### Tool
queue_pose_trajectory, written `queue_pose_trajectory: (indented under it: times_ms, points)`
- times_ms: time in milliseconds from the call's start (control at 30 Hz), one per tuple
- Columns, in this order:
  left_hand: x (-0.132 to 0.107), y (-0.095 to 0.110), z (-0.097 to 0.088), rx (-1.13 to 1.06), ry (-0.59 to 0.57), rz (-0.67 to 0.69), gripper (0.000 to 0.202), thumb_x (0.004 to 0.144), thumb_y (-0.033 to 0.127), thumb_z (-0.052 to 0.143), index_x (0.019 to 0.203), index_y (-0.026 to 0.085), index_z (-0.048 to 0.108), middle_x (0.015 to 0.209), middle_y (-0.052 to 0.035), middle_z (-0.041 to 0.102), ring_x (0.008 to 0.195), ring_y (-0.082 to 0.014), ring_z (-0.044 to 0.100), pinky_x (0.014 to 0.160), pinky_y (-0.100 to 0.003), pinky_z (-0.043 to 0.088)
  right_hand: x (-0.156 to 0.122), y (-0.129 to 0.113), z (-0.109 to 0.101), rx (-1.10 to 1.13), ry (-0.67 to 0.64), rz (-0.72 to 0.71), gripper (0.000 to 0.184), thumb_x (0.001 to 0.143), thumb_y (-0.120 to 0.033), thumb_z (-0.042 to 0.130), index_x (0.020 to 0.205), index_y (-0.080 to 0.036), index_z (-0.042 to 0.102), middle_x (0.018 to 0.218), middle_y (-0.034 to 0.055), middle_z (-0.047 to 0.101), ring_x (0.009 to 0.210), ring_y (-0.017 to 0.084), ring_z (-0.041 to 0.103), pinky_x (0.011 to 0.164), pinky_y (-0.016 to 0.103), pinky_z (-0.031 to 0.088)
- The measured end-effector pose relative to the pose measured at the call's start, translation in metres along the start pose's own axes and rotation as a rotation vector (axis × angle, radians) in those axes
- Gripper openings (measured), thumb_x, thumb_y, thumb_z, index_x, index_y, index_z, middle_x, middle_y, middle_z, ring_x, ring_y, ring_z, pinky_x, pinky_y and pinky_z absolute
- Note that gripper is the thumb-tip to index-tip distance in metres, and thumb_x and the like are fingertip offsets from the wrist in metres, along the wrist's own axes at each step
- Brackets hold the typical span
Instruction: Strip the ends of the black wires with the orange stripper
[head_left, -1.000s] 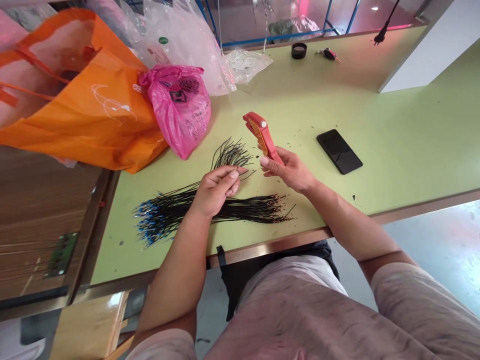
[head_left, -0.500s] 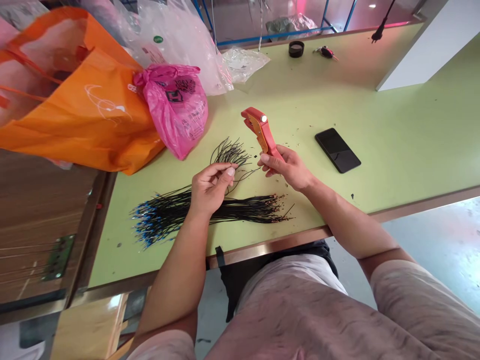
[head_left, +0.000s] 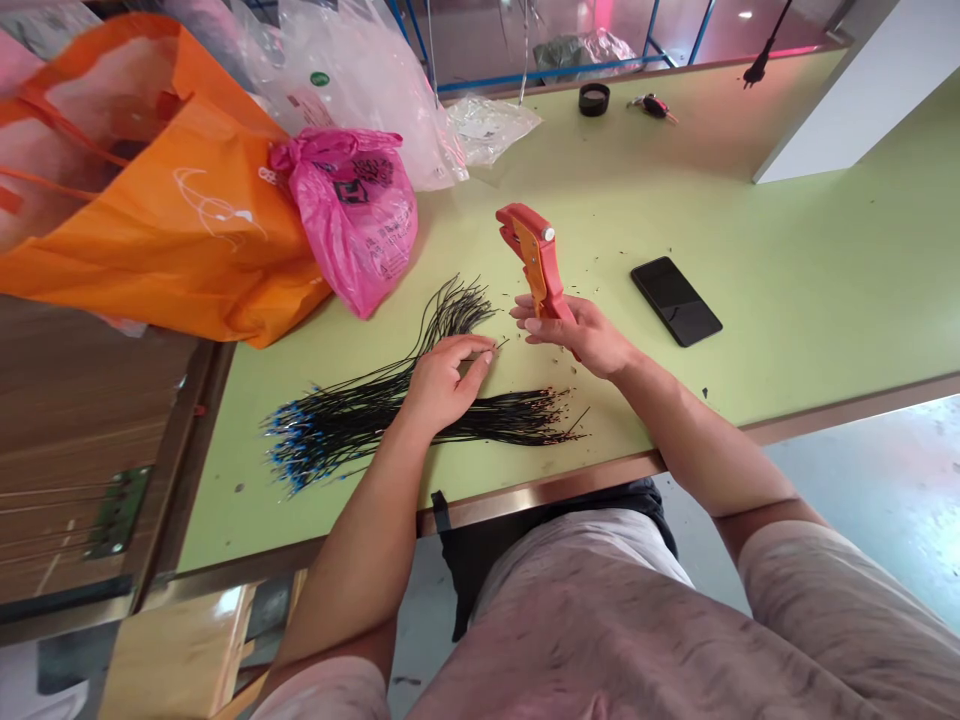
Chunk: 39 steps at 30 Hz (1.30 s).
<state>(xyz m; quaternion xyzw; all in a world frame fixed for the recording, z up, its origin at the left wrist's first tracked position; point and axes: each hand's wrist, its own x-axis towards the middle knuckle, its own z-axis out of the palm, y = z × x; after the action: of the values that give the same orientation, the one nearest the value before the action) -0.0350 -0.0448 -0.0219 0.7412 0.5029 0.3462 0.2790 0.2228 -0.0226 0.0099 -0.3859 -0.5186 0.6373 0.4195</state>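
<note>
My left hand (head_left: 450, 378) pinches the end of a thin black wire (head_left: 502, 344), its tip showing past the fingertips. In my right hand (head_left: 592, 335) is a red and orange wire stripper (head_left: 541, 262), jaws upward, its handle resting in the palm while some fingers are stretched out. A bundle of black wires (head_left: 495, 418) with blue terminals (head_left: 296, 440) at the left lies under and beside my left wrist; copper-coloured ends show at its right. Behind my left hand, more black wires (head_left: 461, 305) fan out toward the back.
A black phone (head_left: 676, 300) lies to the right. At the left stand an orange bag (head_left: 172, 210) and a pink plastic bag (head_left: 356, 215). Farther back are a black ring-shaped cap (head_left: 593, 98), keys (head_left: 655, 106) and a white panel (head_left: 847, 100). Small scraps dot the green tabletop (head_left: 787, 270).
My left hand has moved right and slightly nearer me with the wire end. The wire stripper has shifted a little right, and my right fingers have loosened around its handle.
</note>
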Motion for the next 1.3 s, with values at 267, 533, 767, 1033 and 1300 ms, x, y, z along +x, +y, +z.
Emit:
queue_pose_trajectory:
  times_ms: [267, 533, 767, 1033, 1300]
  points:
    - [-0.004, 0.008, -0.004, -0.052, -0.17, -0.101, 0.033, 0.102, 0.051, 0.065, 0.105, 0.021, 0.079, 0.089, -0.0084, 0.084, 0.073, -0.0237, 0.074, 0.075, -0.037, 0.059, 0.0, -0.006, 0.002, -0.027, 0.062, 0.051, 0.077, 0.075, -0.085, 0.088, 0.116, -0.024, 0.069, 0.116, 0.0103, 0.082, 0.098, 0.021, 0.078, 0.089, 0.04, 0.07]
    - [0.002, -0.014, -0.005, 0.179, -0.027, -0.032, 0.025, 0.101, 0.04, 0.061, 0.105, 0.022, 0.078, 0.123, -0.0156, 0.085, 0.118, -0.035, 0.076, 0.113, -0.052, 0.055, -0.001, -0.009, -0.007, -0.034, 0.094, -0.007, 0.071, 0.079, -0.086, 0.084, 0.115, -0.025, 0.076, 0.127, 0.0091, 0.077, 0.124, 0.025, 0.072, 0.108, 0.044, 0.065]
    - [0.003, -0.007, -0.004, 0.103, 0.069, 0.015, 0.029, 0.099, 0.045, 0.065, 0.098, 0.022, 0.083, 0.11, -0.0131, 0.084, 0.105, -0.03, 0.076, 0.104, -0.045, 0.057, -0.004, -0.016, -0.015, -0.171, -0.033, -0.018, 0.061, 0.082, -0.081, 0.086, 0.105, -0.026, 0.079, 0.11, 0.006, 0.077, 0.117, 0.025, 0.073, 0.107, 0.043, 0.063]
    - [0.0, 0.0, -0.004, -0.122, 0.067, -0.159, 0.034, 0.094, 0.052, 0.076, 0.105, 0.021, 0.087, 0.091, -0.0068, 0.085, 0.072, -0.021, 0.066, 0.068, -0.03, 0.05, -0.004, -0.015, -0.003, -0.112, 0.033, 0.101, 0.075, 0.074, -0.089, 0.087, 0.105, -0.022, 0.074, 0.113, 0.0114, 0.082, 0.102, 0.023, 0.076, 0.085, 0.036, 0.068]
    - [0.002, 0.005, -0.002, -0.455, 0.099, -0.301, 0.036, 0.088, 0.056, 0.084, 0.093, 0.02, 0.084, 0.073, -0.0024, 0.071, 0.057, -0.0129, 0.05, 0.053, -0.025, 0.037, -0.003, -0.006, -0.003, -0.303, 0.033, -0.007, 0.064, 0.083, -0.08, 0.085, 0.11, -0.023, 0.076, 0.092, 0.0016, 0.07, 0.083, 0.018, 0.064, 0.079, 0.036, 0.06]
